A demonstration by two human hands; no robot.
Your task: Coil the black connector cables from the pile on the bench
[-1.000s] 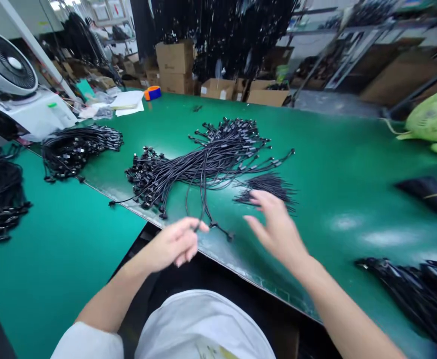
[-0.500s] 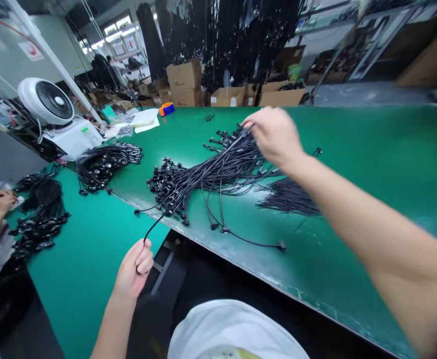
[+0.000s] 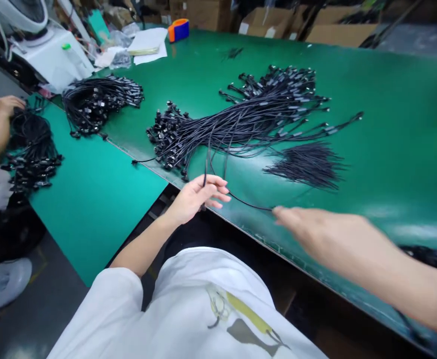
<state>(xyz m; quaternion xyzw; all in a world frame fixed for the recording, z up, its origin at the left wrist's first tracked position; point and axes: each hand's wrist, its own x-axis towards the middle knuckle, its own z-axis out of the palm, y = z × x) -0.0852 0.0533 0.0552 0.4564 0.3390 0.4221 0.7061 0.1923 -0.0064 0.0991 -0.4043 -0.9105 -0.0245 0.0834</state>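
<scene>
A large heap of black cables (image 3: 233, 117) with small connectors at both ends lies across the green table. My left hand (image 3: 190, 199) is at the table's front edge, thumb and forefinger closed on a black cable (image 3: 206, 167) from the heap, the other fingers loosely apart. Along the edge a second thin cable (image 3: 250, 203) runs from beside my left hand to the fingertips of my right hand (image 3: 308, 222). Those fingers are pinched at its end and somewhat blurred; the connector there is hidden. A bundle of short dark strips (image 3: 311, 164) lies behind my right hand.
Another cable bundle (image 3: 100, 99) lies to the left, near papers (image 3: 149, 45) and an orange-and-blue tape roll (image 3: 179, 31). At far left, another person's hand (image 3: 9, 105) is by a third bundle (image 3: 35, 149). More black cables (image 3: 433, 257) show behind my right forearm.
My view has tipped downward. My left hand has let go of one cable and moved right to another. My right hand has left the heap's far end and come down to the front cable's end.
</scene>
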